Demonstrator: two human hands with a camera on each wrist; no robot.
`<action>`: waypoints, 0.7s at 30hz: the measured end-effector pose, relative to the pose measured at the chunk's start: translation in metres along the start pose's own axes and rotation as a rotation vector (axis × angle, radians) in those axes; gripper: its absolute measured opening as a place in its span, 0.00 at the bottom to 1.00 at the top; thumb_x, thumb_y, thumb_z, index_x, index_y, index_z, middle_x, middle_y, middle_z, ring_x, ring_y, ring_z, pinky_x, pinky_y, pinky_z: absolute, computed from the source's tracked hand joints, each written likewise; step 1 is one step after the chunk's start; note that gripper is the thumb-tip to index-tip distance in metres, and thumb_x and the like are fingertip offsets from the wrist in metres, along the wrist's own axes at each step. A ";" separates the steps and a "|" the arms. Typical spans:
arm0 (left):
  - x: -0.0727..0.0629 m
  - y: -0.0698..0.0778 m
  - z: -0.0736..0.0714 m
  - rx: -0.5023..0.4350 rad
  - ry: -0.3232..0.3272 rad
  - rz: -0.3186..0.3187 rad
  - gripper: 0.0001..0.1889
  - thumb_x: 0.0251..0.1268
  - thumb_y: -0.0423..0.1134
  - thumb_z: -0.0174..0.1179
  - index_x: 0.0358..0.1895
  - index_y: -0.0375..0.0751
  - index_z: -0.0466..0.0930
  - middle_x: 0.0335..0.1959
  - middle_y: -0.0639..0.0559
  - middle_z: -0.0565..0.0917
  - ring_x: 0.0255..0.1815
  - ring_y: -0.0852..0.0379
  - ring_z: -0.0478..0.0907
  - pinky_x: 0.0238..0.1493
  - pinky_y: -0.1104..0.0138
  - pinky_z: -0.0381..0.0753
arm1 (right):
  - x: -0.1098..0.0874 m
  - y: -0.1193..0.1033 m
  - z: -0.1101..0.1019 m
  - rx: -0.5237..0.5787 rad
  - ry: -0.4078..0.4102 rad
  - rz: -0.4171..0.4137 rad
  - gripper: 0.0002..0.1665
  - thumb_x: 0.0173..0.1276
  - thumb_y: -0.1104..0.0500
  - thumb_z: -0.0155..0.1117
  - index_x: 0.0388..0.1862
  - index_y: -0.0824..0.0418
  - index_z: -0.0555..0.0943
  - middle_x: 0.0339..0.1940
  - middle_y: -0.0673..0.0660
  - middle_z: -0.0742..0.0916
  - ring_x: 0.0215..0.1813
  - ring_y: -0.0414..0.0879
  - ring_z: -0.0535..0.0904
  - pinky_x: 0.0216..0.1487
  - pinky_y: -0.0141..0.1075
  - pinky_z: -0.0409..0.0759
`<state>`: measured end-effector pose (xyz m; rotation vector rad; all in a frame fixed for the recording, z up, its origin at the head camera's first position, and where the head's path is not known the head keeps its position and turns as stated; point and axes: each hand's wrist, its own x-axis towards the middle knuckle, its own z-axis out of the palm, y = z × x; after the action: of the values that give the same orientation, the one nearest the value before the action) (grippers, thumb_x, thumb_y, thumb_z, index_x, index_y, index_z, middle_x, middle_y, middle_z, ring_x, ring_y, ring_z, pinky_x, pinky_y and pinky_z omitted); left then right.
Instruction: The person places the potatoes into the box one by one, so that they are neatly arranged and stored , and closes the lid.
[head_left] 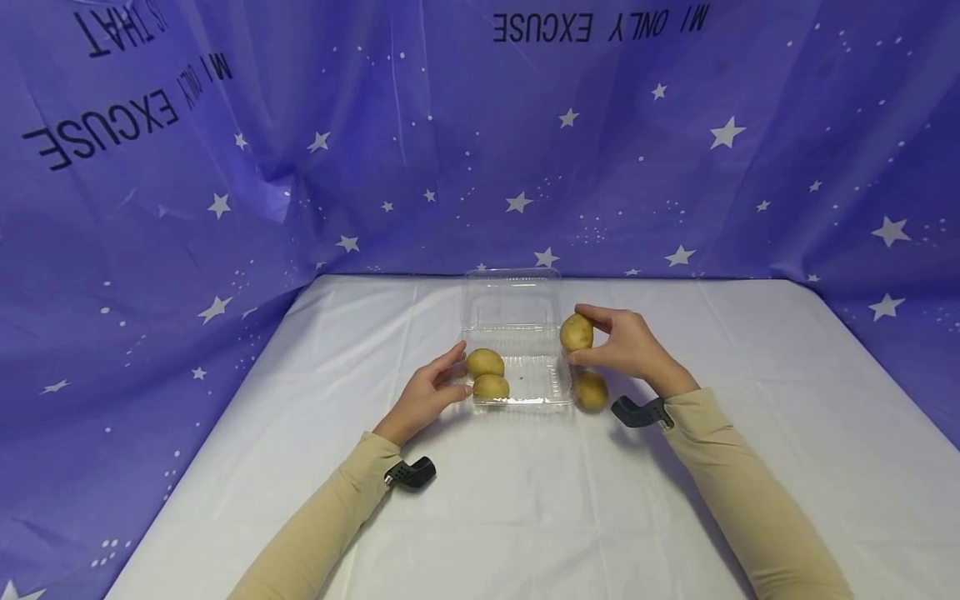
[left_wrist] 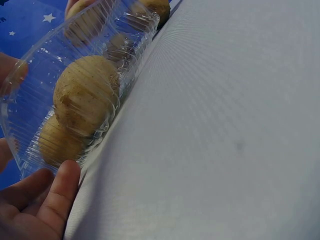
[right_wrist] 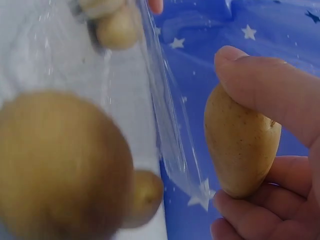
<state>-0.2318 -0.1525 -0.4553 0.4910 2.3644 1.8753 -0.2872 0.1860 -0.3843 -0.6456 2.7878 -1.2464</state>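
A clear plastic clamshell container [head_left: 536, 379] stands with its lid [head_left: 512, 300] raised at the back. Two potatoes, one behind the other [head_left: 485, 362] [head_left: 491, 388], lie at its left end. My left hand [head_left: 423, 400] holds that end, thumb and fingers spread about the corner; in the left wrist view fingers [left_wrist: 59, 192] rest by the ribbed wall. My right hand [head_left: 626, 343] pinches a potato [right_wrist: 242, 142] between thumb and fingers, raised beside the container's right edge. Below it another potato [head_left: 591, 392] sits on the table, large and blurred in the right wrist view.
In the right wrist view one more potato [right_wrist: 146, 197] shows partly behind the blurred one. A white cloth covers the table [head_left: 480, 517]. A blue star-printed sheet [head_left: 450, 150] hangs behind and to the left. Dark camera mounts [head_left: 412, 473] sit on both wrists.
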 end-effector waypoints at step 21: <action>-0.001 0.002 0.000 -0.002 0.004 -0.012 0.40 0.62 0.29 0.62 0.79 0.36 0.58 0.77 0.31 0.65 0.73 0.32 0.70 0.74 0.46 0.73 | 0.013 -0.035 0.044 0.011 -0.125 -0.102 0.51 0.48 0.55 0.84 0.72 0.67 0.74 0.70 0.64 0.81 0.74 0.59 0.75 0.75 0.51 0.73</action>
<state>-0.2307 -0.1523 -0.4539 0.4726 2.3621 1.8757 -0.2782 0.1290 -0.3871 -0.8430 2.6759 -1.1919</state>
